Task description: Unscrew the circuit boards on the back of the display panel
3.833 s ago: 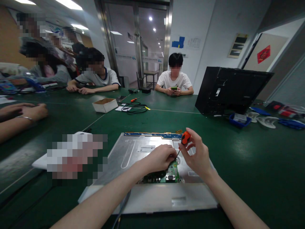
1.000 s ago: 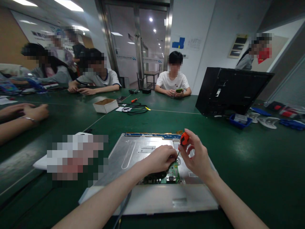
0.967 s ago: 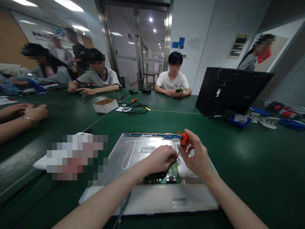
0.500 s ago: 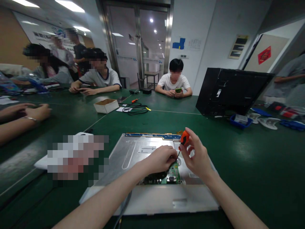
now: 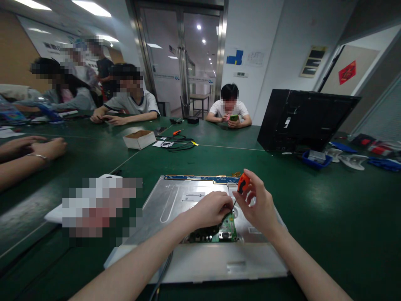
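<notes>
A flat metal display panel (image 5: 175, 205) lies back side up on the green table in front of me. My right hand (image 5: 255, 200) grips an orange and black screwdriver (image 5: 243, 183), its shaft slanting down to the left toward the upper edge of a green circuit board (image 5: 230, 229). Beside the screwdriver's tip is my left hand (image 5: 216, 207), its fingers curled together over the board; whatever they pinch is hidden. A blue strip board (image 5: 191, 178) runs along the panel's far edge. Dark cable lies over the near edge.
A white box (image 5: 139, 139), black cables (image 5: 180, 143) and another orange screwdriver (image 5: 177, 132) lie farther back. A black monitor housing (image 5: 305, 119) stands at right beside a blue tray (image 5: 317, 159). Another person's hands (image 5: 48, 147) rest at left; other people sit beyond.
The orange handle has turned slightly in my right hand, whose fingers have shifted a little. My left hand stays in place. The person opposite has lowered their head.
</notes>
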Demonstrator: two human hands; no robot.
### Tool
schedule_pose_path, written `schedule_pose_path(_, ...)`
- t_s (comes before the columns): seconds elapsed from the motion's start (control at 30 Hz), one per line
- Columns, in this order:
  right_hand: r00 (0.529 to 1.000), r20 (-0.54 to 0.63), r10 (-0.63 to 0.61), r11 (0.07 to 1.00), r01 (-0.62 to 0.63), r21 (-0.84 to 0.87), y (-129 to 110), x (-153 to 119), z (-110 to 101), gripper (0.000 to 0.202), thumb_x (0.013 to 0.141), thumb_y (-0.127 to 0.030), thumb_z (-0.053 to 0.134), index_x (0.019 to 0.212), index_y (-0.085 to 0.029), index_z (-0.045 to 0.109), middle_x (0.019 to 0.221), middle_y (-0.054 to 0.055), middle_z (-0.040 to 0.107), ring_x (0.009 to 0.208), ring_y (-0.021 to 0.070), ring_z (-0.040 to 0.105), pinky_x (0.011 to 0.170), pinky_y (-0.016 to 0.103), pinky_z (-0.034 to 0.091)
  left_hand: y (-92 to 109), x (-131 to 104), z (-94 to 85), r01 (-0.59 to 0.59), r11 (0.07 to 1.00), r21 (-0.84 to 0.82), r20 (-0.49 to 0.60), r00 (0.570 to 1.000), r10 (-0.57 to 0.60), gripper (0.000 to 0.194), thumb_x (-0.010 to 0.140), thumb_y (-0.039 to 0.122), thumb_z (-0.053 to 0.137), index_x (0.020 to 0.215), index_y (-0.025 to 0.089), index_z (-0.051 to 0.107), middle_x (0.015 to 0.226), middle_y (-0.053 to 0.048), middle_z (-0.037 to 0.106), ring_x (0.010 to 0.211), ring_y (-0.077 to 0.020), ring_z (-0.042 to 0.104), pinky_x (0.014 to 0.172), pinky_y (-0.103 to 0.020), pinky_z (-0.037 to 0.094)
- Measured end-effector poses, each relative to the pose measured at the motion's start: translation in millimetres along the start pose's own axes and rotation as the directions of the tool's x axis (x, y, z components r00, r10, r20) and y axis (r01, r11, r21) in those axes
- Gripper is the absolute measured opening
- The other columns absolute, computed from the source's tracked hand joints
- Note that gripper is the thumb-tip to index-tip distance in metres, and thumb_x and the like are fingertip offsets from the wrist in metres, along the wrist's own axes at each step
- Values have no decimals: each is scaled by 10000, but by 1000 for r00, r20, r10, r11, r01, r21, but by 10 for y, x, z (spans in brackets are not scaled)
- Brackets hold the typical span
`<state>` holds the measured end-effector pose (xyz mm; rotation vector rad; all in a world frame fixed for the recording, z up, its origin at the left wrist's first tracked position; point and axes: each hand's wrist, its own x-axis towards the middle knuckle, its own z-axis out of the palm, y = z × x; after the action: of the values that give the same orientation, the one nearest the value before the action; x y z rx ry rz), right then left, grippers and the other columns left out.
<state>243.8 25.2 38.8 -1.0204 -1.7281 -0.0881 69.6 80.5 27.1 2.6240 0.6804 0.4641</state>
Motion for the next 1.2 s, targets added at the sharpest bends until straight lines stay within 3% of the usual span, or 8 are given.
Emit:
schedule_pose_path(0.2,1000,20,-3,1000,2,23,-42,22,-13,558,944,-219,523,1467,-265,333,797,-9,634,565,127,603,461,214,490,15,-8,-6,3,1000,6,-3,1000,-3,151,856,72,558,911,164,664,877,-66,696,813,-215,634,745,-313,466)
schedule_pose_path(0.57,1000,-18,-4,1000,3,-18,22,-4,17,557,917,-232,617,1419,-281,381,684,-71,581,461,94,552,435,178,452,-27,-2,27,-14,1000,-12,-13,1000,14,183,853,62,548,921,182,668,927,-69,709,881,-220,659,803,-317,489)
schedule_pose_path(0.93,1000,22,10,999,-10,35,-39,9,-9,593,925,-197,528,1480,-257,331,842,15,669,555,121,591,478,221,503,-40,-3,36,-17,1000,-3,-14,1000,17,159,855,69,563,915,172,669,881,-60,698,814,-207,638,738,-303,455)
schedule_pose_path(1.2,1000,18,8,1000,-8,20,-40,16,-7,586,929,-198,539,1474,-265,336,801,-7,649,526,109,579,459,204,489,-45,-10,42,-12,1000,3,-14,1000,12,160,861,75,554,920,166,671,895,-68,701,830,-216,638,747,-315,454)
